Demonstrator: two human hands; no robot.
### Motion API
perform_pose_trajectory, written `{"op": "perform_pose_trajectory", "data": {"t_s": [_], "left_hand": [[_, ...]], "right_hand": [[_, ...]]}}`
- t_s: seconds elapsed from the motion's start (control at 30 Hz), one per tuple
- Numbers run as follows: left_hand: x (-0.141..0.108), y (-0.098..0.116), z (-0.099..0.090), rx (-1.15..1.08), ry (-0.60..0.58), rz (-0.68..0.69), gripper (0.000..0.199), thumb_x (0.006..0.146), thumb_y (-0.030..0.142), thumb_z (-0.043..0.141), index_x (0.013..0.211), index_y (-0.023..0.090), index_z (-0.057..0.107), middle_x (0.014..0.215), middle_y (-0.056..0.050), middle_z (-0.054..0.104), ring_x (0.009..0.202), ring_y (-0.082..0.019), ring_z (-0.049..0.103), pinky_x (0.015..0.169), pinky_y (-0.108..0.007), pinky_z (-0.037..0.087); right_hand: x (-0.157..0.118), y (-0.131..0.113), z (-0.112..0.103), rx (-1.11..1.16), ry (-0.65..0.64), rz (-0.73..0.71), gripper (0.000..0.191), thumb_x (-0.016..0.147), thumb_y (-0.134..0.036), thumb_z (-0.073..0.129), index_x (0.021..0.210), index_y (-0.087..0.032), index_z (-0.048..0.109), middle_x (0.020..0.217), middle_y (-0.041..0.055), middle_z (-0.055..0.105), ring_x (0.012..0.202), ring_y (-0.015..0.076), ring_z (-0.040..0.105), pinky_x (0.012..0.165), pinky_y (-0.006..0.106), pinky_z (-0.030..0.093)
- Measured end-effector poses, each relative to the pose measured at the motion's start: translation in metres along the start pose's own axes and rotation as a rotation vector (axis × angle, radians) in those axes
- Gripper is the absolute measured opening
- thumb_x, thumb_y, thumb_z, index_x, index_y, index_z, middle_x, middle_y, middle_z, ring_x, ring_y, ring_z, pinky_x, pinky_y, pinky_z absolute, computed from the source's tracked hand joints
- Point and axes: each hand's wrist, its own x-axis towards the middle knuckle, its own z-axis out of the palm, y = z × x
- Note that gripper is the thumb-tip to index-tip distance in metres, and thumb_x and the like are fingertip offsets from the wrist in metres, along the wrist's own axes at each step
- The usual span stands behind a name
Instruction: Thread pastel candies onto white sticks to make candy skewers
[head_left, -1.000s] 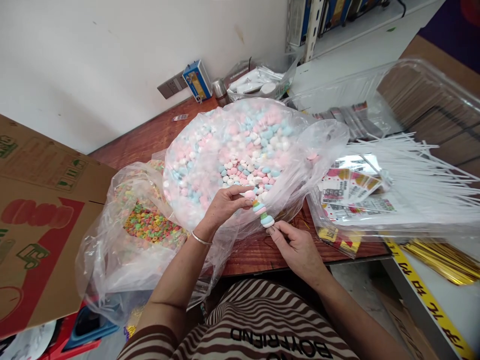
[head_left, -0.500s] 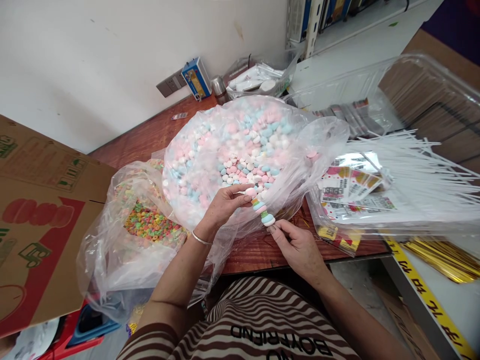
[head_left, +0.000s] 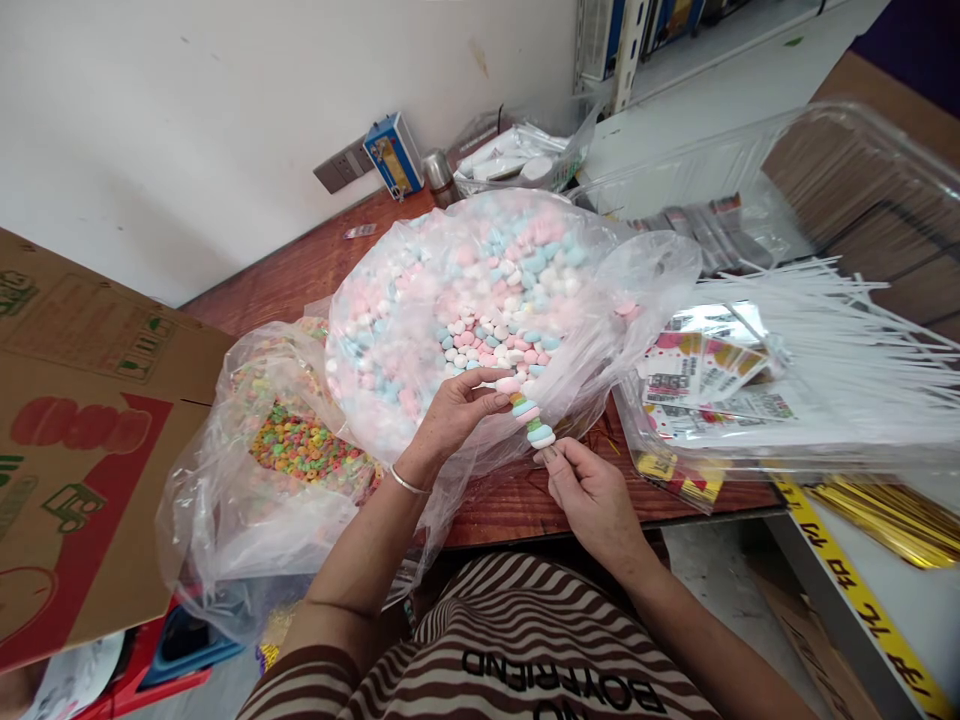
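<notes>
Left hand (head_left: 452, 414) pinches the upper end of the candy stack (head_left: 539, 435), right hand (head_left: 602, 503) its lower end, beside the candy bag (head_left: 390, 330); light, in-line pressure should avoid cracking pieces.

Place: a small packing workspace, we judge.
Table: we see large clear bags of candy (head_left: 480, 290) and colored rings (head_left: 307, 445).
Right side: our tray (head_left: 720, 450) holds white sticks (head_left: 840, 350) and printed labels (head_left: 697, 370).
</notes>
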Motion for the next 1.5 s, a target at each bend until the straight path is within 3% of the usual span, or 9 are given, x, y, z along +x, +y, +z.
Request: {"op": "perform_pose_trajectory", "data": {"t_s": [0.2, 0.3, 0.4, 0.53, 0.7, 0.93, 1.07, 1.3, 1.5], "left_hand": [[-0.005, -0.003, 0.007, -0.009, -0.006, 0.067, 0.032, 0.076, 0.032, 0.084, 0.105, 0.021, 0.076, 0.097, -0.004, 0.078, 0.091, -0.019, 0.072, 0.088, -0.033, 0.056], [-0.006, -0.004, 0.016, -0.121, 0.023, 0.077, 0.033, 0.08, 0.041, 0.08, 0.104, 0.019, 0.075, 0.102, -0.006, 0.076, 0.091, -0.018, 0.071, 0.085, -0.032, 0.057], [-0.007, -0.005, 0.032, -0.295, 0.1, 0.092, 0.032, 0.083, 0.048, 0.075, 0.095, 0.019, 0.07, 0.105, -0.006, 0.072, 0.084, -0.016, 0.071, 0.073, -0.029, 0.057], [-0.008, -0.004, 0.058, -0.509, 0.247, 0.117, 0.022, 0.086, 0.037, 0.073, 0.087, 0.018, 0.061, 0.096, 0.0, 0.065, 0.072, -0.009, 0.066, 0.068, -0.023, 0.053], [-0.015, 0.001, 0.077, -0.639, 0.394, 0.084, 0.021, 0.088, 0.035, 0.067, 0.102, 0.019, 0.064, 0.091, 0.0, 0.061, 0.068, -0.006, 0.061, 0.062, -0.017, 0.046], [-0.026, -0.007, 0.084, -0.584, 0.369, 0.123, 0.029, 0.092, 0.036, 0.063, 0.116, 0.02, 0.065, 0.089, -0.001, 0.061, 0.07, -0.008, 0.061, 0.071, -0.022, 0.052], [-0.032, -0.01, 0.089, -0.532, 0.397, 0.15, 0.03, 0.094, 0.038, 0.062, 0.118, 0.021, 0.065, 0.088, -0.001, 0.06, 0.068, -0.008, 0.059, 0.069, -0.022, 0.052], [-0.028, -0.003, 0.084, -0.52, 0.481, 0.22, 0.046, 0.094, 0.038, 0.063, 0.139, 0.031, 0.055, 0.092, 0.0, 0.057, 0.064, -0.007, 0.056, 0.054, -0.017, 0.046], [-0.031, -0.006, 0.088, -0.452, 0.477, 0.271, 0.05, 0.095, 0.038, 0.062, 0.143, 0.033, 0.053, 0.092, 0.0, 0.057, 0.064, -0.007, 0.052, 0.053, -0.018, 0.046]], "right_hand": [[-0.002, -0.002, 0.008, -0.004, 0.027, -0.002, 0.034, 0.099, -0.044, 0.041, 0.076, -0.022, 0.053, 0.054, -0.006, 0.042, 0.05, 0.0125, 0.041, 0.051, 0.025, 0.03], [-0.001, -0.005, 0.009, -0.045, 0.061, -0.048, 0.033, 0.1, -0.041, 0.042, 0.074, -0.022, 0.051, 0.055, -0.0059, 0.043, 0.051, 0.012, 0.041, 0.052, 0.025, 0.03], [0.0, -0.009, 0.013, -0.094, 0.1, -0.13, 0.031, 0.1, -0.036, 0.044, 0.071, -0.023, 0.047, 0.056, -0.0063, 0.043, 0.051, 0.011, 0.041, 0.052, 0.024, 0.03], [0.0, -0.012, 0.02, -0.174, 0.152, -0.238, 0.03, 0.1, -0.029, 0.043, 0.071, -0.023, 0.043, 0.057, -0.006, 0.046, 0.05, 0.0109, 0.044, 0.052, 0.023, 0.03], [-0.004, -0.009, 0.028, -0.353, 0.224, -0.321, 0.025, 0.102, -0.026, 0.04, 0.077, -0.023, 0.047, 0.058, -0.0037, 0.054, 0.048, 0.0137, 0.051, 0.051, 0.026, 0.03], [-0.006, -0.011, 0.028, -0.538, 0.263, -0.428, 0.03, 0.103, -0.022, 0.035, 0.081, -0.019, 0.054, 0.054, -0.0002, 0.06, 0.044, 0.0159, 0.058, 0.047, 0.027, 0.03], [-0.003, -0.012, 0.029, -0.635, 0.289, -0.444, 0.036, 0.104, -0.023, 0.033, 0.082, -0.017, 0.061, 0.052, 0.0017, 0.062, 0.042, 0.0152, 0.058, 0.045, 0.027, 0.03], [-0.009, -0.011, 0.021, -0.665, 0.13, -0.397, 0.034, 0.103, -0.029, 0.037, 0.114, -0.014, 0.065, 0.062, 0.0042, 0.072, 0.049, 0.0191, 0.065, 0.046, 0.026, 0.034], [-0.015, -0.009, 0.027, -0.769, 0.202, -0.513, 0.024, 0.097, -0.012, 0.039, 0.087, -0.017, 0.061, 0.054, 0.002, 0.066, 0.044, 0.0152, 0.061, 0.046, 0.027, 0.03]]}}
